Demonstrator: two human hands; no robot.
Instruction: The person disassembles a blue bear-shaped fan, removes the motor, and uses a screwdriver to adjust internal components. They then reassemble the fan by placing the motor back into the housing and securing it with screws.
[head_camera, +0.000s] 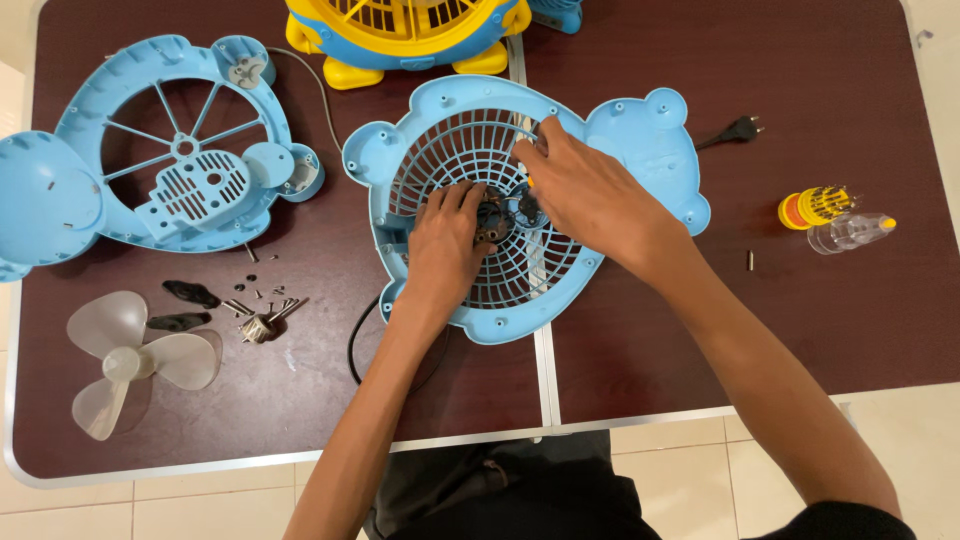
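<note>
Head view, from left: a clear fan blade (125, 365) lies beside loose screws (262, 300) on the dark table (700, 330); the left hand (447, 245) rests half-curled, fingertips on the small motor (493, 218) at the hub of the blue fan grille (480, 150); the right hand (590, 195) is bent, fingertips pinching at the hub, what it grips is hidden; the grille lies flat, its long axis running up-right; a screwdriver set (815, 207) sits well apart.

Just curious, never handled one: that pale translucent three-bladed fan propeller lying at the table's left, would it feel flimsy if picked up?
The pale translucent three-bladed fan propeller probably feels light: its blades look thin and see-through. They would likely flex slightly. Lying flat, it seems unlikely to roll.
</note>
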